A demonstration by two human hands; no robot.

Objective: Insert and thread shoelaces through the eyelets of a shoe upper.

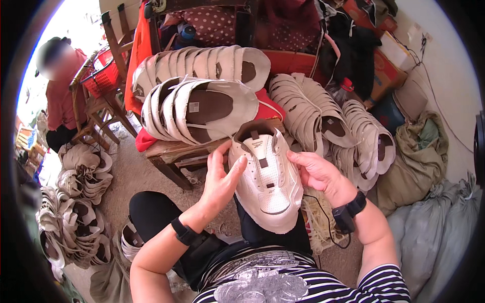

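A white shoe upper with a brown lining at its collar is held above my lap, toe toward me. Its tongue lies between two rows of lace holes. My left hand supports its left side, thumb near the lace holes and some fingers hidden behind. My right hand grips the right side by the collar, thumb on the edge. Just beyond, nested shoe uppers with brown inner soles lie on a wooden stool.
More nested uppers stand behind in a long row and to the right in stacks. Bundled uppers lie on the floor at left. Grey sacks stand at lower right. A person sits at far left near a red basket.
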